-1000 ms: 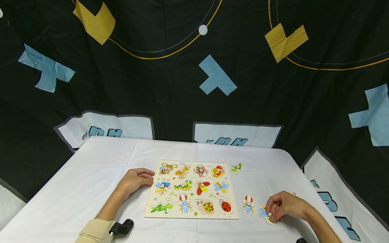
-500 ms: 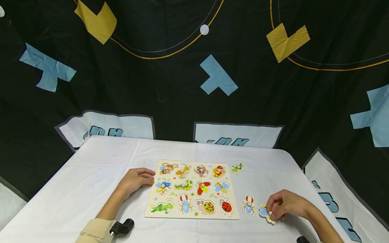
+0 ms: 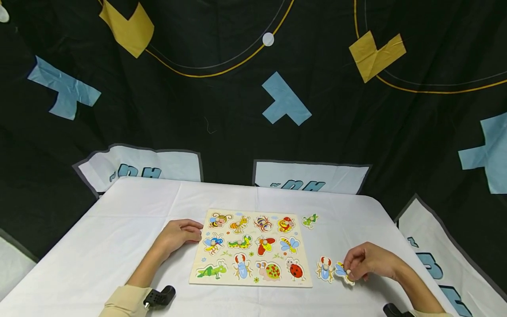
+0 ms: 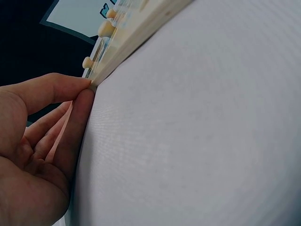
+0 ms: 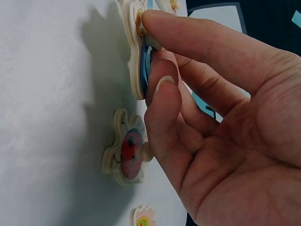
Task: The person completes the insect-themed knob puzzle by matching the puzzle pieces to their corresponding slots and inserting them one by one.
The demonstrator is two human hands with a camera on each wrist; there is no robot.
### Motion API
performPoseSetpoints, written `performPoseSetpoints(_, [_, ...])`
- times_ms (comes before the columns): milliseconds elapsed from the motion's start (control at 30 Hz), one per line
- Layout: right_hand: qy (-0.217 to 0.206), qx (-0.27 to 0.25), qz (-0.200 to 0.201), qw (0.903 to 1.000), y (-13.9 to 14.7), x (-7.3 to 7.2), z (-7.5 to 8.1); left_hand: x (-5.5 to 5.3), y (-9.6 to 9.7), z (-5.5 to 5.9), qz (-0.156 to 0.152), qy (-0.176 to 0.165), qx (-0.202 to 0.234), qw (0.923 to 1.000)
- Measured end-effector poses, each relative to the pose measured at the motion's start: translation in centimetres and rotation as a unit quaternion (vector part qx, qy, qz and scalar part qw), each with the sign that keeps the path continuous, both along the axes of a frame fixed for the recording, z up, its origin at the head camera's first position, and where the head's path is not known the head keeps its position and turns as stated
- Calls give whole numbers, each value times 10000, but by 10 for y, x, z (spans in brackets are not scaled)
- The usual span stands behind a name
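Observation:
A wooden peg puzzle board (image 3: 253,281) with rows of insect pictures lies on the white table. At its left edge is my left hand (image 3: 177,236); in the left wrist view two fingertips meet on that edge. My right hand (image 3: 368,262) pinches the knob of a blue-winged dragonfly piece (image 3: 339,270) between thumb and finger, right of the board. The right wrist view shows this piece tilted and raised above the cloth. Just left of it lies a stag beetle piece (image 3: 325,269). A ladybug piece (image 5: 131,153) lies below the right hand in the right wrist view.
A green grasshopper piece (image 3: 310,221) lies beyond the board's upper right corner. Part of another piece (image 5: 142,217) shows at the bottom of the right wrist view. Several knobs (image 4: 106,29) stand up from the board. A dark curtain (image 3: 229,132) hangs behind the table.
My right hand has raised the dragonfly piece off the table and carried it a little left, closer to the stag beetle piece. The left hand stays at the board's edge.

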State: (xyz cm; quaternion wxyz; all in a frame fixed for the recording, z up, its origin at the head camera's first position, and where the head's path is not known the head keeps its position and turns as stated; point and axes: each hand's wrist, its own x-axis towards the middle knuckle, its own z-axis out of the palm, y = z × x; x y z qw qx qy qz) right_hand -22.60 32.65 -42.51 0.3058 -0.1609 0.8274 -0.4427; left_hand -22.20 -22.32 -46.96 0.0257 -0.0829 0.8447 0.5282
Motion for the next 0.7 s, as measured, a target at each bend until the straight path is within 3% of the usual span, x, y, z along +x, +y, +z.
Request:
performPoseSetpoints(467, [368,265,-162,9988,-21,-15,8,2,1,2,70,-57,-25,10000])
performPoseSetpoints(700, [579,319,-34,9978,-33,-22,14,3,2,3,69,-48,-104,9999])
